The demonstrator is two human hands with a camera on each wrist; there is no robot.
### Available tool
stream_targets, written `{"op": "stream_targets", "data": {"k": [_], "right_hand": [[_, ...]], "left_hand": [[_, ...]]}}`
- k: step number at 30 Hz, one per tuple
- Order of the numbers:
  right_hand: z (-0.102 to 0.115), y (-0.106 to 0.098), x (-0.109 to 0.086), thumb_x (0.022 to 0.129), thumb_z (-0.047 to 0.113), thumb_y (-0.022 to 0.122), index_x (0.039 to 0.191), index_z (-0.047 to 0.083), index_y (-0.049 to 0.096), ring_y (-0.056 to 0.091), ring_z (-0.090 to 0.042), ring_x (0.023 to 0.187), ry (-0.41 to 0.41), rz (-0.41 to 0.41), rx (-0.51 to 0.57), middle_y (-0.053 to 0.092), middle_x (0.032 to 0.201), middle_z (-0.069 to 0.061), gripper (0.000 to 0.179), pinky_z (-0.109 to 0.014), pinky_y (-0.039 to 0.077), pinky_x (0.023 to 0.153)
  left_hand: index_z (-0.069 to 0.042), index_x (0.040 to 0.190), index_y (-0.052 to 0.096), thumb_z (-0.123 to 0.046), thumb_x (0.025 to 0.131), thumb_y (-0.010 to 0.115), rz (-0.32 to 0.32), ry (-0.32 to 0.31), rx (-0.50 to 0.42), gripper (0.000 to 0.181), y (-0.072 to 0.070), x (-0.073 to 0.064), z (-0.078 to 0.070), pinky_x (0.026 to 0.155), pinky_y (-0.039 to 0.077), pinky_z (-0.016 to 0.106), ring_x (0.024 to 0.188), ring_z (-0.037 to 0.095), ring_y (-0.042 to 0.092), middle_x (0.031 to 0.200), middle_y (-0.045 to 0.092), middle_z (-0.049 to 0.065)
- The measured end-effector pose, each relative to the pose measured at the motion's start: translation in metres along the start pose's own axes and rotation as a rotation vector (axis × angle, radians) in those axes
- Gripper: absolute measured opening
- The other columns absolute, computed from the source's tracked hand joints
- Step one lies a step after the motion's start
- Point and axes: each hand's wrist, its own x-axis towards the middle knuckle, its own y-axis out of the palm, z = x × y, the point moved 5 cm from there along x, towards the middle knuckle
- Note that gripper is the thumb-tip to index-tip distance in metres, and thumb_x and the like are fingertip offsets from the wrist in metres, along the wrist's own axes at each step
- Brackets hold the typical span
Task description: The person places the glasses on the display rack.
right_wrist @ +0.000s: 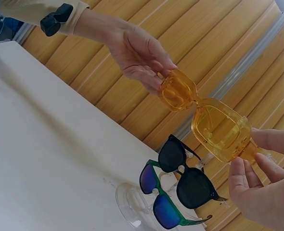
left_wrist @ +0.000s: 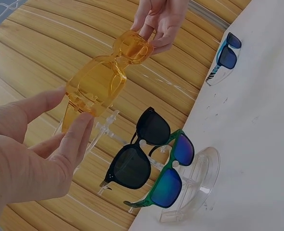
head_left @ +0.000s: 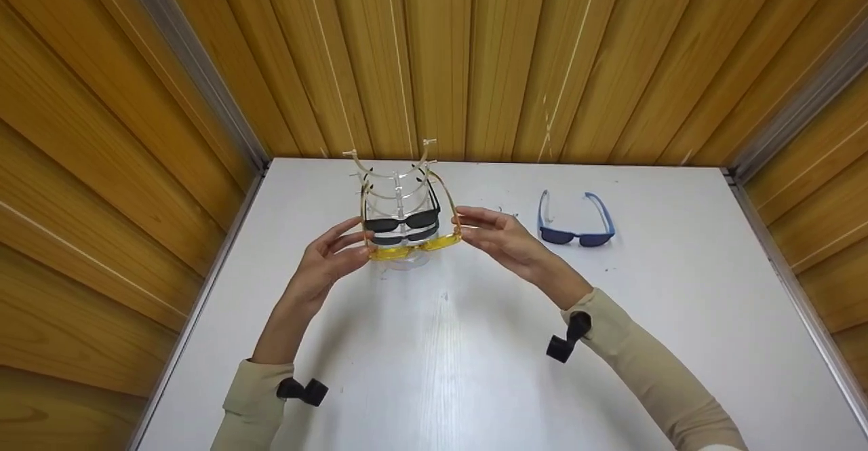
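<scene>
Both hands hold a pair of yellow-orange glasses (head_left: 393, 253) with see-through frame and lenses. My left hand (head_left: 325, 261) pinches one side where the temple meets the front, and my right hand (head_left: 505, 239) pinches the other. The temples point toward the back wall, on either side of a clear display stand (head_left: 399, 185). In the left wrist view, black sunglasses (left_wrist: 131, 168) sit on the stand, with green-framed mirrored sunglasses (left_wrist: 166, 190) on the tier below. The yellow-orange glasses are held higher than both pairs.
Blue sunglasses (head_left: 594, 240) with dark lenses lie on the white table (head_left: 434, 369), to the right of the stand, temples toward the back. Wood-patterned panels (head_left: 502, 64) rise behind the table and along both sides. The stand's upper arms are bare.
</scene>
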Motion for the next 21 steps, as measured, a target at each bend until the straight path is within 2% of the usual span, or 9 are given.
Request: {"op": "stream_targets", "data": {"k": [8,12,17,21], "right_hand": [[0.002,0.001,0.01,0.098,-0.005,0.059,0.15,-0.006,0.043,0.064,-0.013,0.118,-0.002,-0.013,-0.006,0.061,0.134,-0.009,0.054,-0.024,0.052,0.108],[0.0,0.002,0.014,0.098,-0.006,0.06,0.149,-0.006,0.044,0.062,-0.013,0.121,0.003,-0.042,-0.013,0.06,0.135,-0.009,0.054,-0.025,0.052,0.108],[0.001,0.003,0.021,0.099,-0.006,0.058,0.15,-0.007,0.043,0.06,-0.016,0.125,0.016,-0.068,-0.028,0.059,0.135,-0.008,0.053,-0.024,0.052,0.107],[0.006,0.005,0.028,0.099,-0.004,0.058,0.149,-0.006,0.044,0.056,-0.021,0.132,0.004,-0.081,-0.035,0.058,0.14,-0.012,0.052,-0.024,0.051,0.109]], "left_hand": [[-0.015,0.151,0.049,-0.009,0.091,0.076,-0.015,0.001,-0.011,0.066,-0.005,0.008,-0.005,0.098,0.058,0.025,0.117,0.014,0.067,0.146,0.057,0.016],[-0.014,0.15,0.05,-0.008,0.091,0.076,-0.024,-0.009,-0.017,0.065,-0.008,0.012,-0.004,0.098,0.058,0.025,0.116,0.013,0.068,0.144,0.059,0.014],[-0.01,0.151,0.048,-0.004,0.094,0.071,-0.03,-0.02,-0.027,0.062,-0.011,0.017,-0.003,0.098,0.059,0.026,0.112,0.011,0.07,0.143,0.06,0.013],[-0.008,0.153,0.046,-0.002,0.095,0.069,-0.032,-0.006,-0.033,0.062,-0.014,0.024,-0.008,0.098,0.059,0.026,0.11,0.01,0.07,0.145,0.058,0.016]]}}
